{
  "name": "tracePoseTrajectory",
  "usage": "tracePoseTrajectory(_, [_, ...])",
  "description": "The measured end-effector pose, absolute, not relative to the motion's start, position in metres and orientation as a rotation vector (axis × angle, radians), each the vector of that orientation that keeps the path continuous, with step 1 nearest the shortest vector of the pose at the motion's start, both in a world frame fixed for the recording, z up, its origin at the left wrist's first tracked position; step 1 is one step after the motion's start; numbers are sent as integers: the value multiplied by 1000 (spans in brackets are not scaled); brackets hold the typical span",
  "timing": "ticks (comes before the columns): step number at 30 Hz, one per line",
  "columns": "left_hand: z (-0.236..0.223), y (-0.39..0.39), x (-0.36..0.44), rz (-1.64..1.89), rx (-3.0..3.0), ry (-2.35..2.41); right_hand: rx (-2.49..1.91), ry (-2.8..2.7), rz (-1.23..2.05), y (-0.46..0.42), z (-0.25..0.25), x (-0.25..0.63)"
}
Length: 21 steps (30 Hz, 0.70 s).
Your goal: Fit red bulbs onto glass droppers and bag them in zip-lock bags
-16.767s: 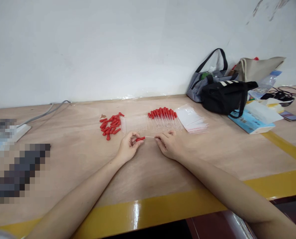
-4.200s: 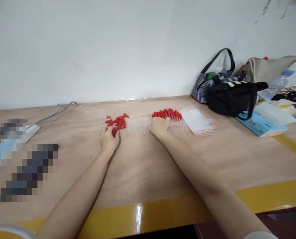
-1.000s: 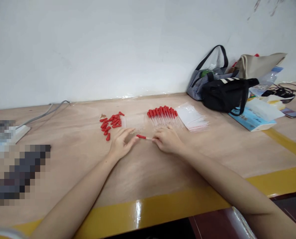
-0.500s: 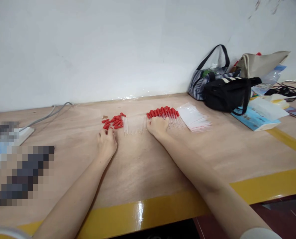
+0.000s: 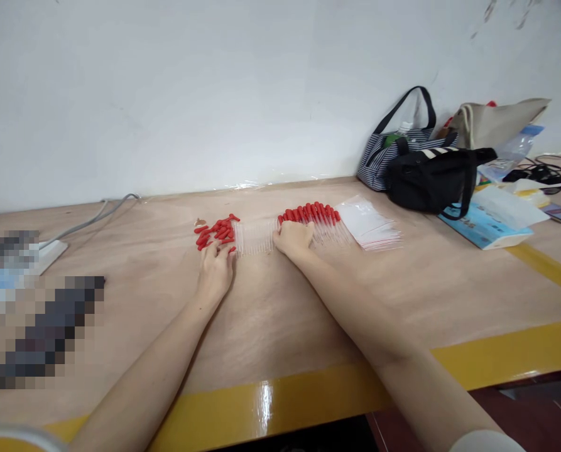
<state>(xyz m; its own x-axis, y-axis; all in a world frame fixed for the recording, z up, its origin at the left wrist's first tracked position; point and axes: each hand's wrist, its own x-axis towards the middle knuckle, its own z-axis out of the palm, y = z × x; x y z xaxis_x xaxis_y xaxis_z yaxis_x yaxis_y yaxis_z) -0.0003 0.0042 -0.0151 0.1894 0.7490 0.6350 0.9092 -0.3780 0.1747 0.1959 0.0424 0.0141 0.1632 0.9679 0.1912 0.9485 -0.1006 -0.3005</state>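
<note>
A loose pile of red rubber bulbs [image 5: 214,231] lies by my left hand [image 5: 215,271]. This hand's fingers are closed on one red bulb [image 5: 232,249], which shows past the fingertips. Thin clear dropper tubes [image 5: 255,237] lie side by side in a row between my hands. My right hand [image 5: 295,237] is at the row's right end, fingers bent together; what they pinch is hidden, perhaps a tube. Just behind and to the right of it lie several droppers with red bulbs [image 5: 311,212] fitted on clear tubes, partly covered by the hand.
Clear plastic bags [image 5: 369,226] are fanned out right of the droppers. Farther right are a striped bag [image 5: 374,163], a black pouch [image 5: 426,182] and a blue tissue pack [image 5: 485,226]. A grey cable [image 5: 92,220] runs at the left. Yellow tape [image 5: 280,398] marks the table's front edge.
My left hand has moved right, away from the pile's front, with a red bulb now showing at its fingertips. My right hand has shifted slightly left.
</note>
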Motion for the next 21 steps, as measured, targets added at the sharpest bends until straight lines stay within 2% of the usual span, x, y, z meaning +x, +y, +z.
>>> tracePoseTrajectory(8, [-4, -5, 6, -1026, -2307, -1491, -2199, -1758, 333, 52, 27, 189])
tracePoseTrajectory(15, [-2, -11, 11, -1032, -2413, -1414, -2226, -1803, 373, 52, 35, 185])
tracePoseTrajectory(18, [0, -14, 15, -1054, -2447, -1431, -2083, -1864, 333, 35, 38, 196])
tracePoseTrajectory(21, [-1, -18, 26, -1099, -2501, -1439, -1731, -1923, 280, 10, 33, 220])
